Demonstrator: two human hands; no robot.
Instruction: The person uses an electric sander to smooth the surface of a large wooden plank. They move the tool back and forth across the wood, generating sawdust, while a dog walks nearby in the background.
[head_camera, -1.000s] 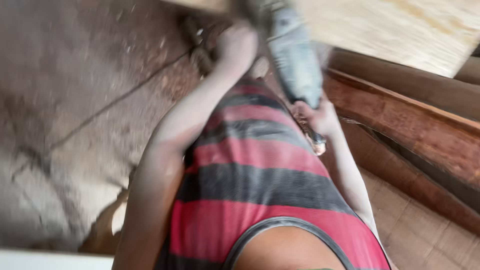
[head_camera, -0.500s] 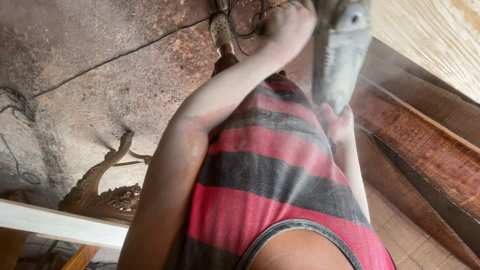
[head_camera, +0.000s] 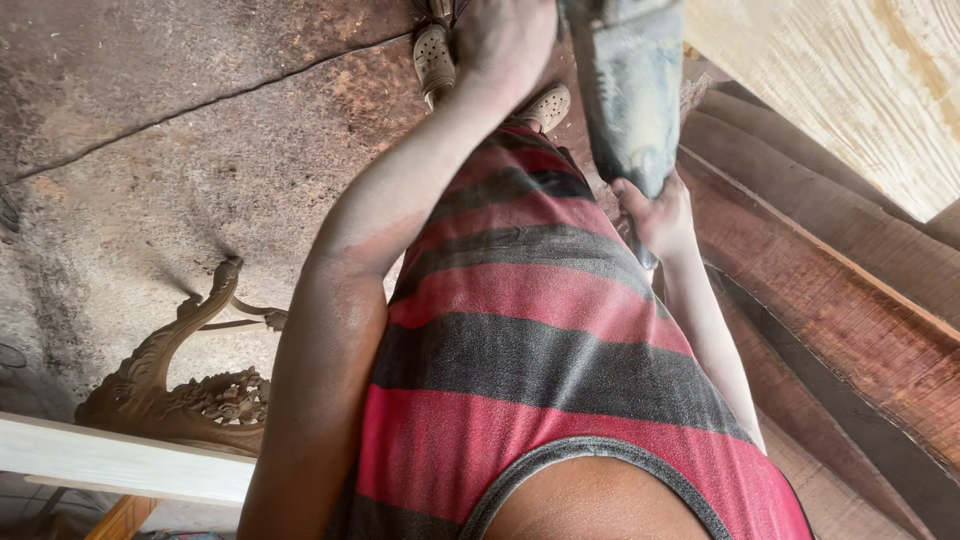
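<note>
One dusty grey power tool (head_camera: 628, 90) is gripped by two hands: the left hand (head_camera: 503, 40) closed near its top, the right hand (head_camera: 660, 215) wrapped round its lower end, beside three reddish rough planks (head_camera: 840, 300).

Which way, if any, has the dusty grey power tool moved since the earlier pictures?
Yes, slightly: the dusty grey power tool has swung more upright against the reddish wooden beam, its lower end staying in the right hand.
</note>
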